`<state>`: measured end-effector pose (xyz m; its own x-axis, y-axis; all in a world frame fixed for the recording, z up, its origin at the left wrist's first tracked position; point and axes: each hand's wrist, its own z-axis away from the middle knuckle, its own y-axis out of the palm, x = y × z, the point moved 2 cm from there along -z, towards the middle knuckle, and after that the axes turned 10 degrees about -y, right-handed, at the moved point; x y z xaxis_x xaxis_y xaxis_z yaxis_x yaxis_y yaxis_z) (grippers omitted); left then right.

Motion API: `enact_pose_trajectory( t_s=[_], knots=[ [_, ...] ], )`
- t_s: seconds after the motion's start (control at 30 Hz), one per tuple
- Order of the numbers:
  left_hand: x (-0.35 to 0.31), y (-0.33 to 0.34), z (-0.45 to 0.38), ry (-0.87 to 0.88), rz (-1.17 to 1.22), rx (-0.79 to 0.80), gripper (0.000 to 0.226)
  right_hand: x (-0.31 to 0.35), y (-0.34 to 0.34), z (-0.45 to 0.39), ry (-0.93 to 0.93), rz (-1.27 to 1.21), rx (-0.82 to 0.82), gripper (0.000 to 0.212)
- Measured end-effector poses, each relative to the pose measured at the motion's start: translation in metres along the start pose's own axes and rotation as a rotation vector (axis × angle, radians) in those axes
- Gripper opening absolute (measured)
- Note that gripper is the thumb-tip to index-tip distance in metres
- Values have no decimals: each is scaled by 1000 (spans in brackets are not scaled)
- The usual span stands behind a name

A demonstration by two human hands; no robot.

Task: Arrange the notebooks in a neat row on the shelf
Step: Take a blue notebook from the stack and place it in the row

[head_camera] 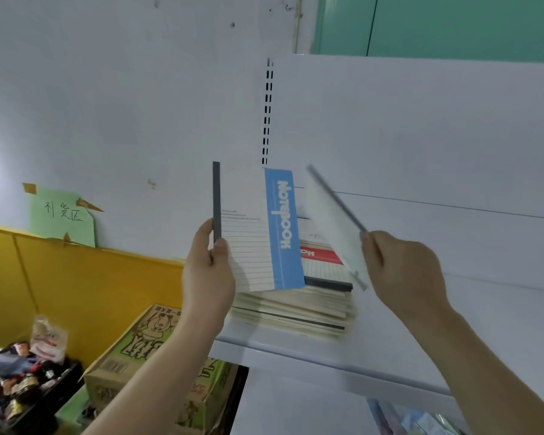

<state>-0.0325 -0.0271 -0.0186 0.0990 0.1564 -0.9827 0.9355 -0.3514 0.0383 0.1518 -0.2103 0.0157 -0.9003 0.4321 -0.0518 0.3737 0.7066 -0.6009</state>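
The main risk, as I judge it, is the pile of notebooks (296, 312) lying flat on the white shelf (327, 362) in the centre of the frame: its lower books already reach the front edge, and the layers are not aligned, so a push from either hand while a book is set upright could slide some of them off. A second risk is the notebook in the right hand (402, 268); it is held only at one corner and looks blurred, so it may swing or slip from the fingers. The left hand (208, 271) grips the blue notebook (258, 230) upright by its dark spine, thumb on the lined cover and fingers curled behind, above the left end of the pile. The right hand pinches the lower end of a thin white notebook (336, 221), tilted toward the upper left, just right of the blue one and above the pile. Both hands are closed narrowly on their books. No row stands on the shelf yet, so most of the task remains.
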Motion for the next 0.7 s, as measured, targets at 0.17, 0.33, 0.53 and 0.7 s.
enact_pose_trajectory(
  t_s=[0.17,0.33,0.53,0.7],
  knots=[
    [-4,25,9,-23,88,133,35,37,-17,6,81,-51,-221,36],
    [-6,69,33,-66,235,384,38,79,18,27,-35,-103,-4,45],
    [0,98,46,-27,256,510,43,60,12,60,-56,-229,239,59],
    [7,127,62,-23,254,479,46,10,-18,89,25,-92,181,70]
  ],
)
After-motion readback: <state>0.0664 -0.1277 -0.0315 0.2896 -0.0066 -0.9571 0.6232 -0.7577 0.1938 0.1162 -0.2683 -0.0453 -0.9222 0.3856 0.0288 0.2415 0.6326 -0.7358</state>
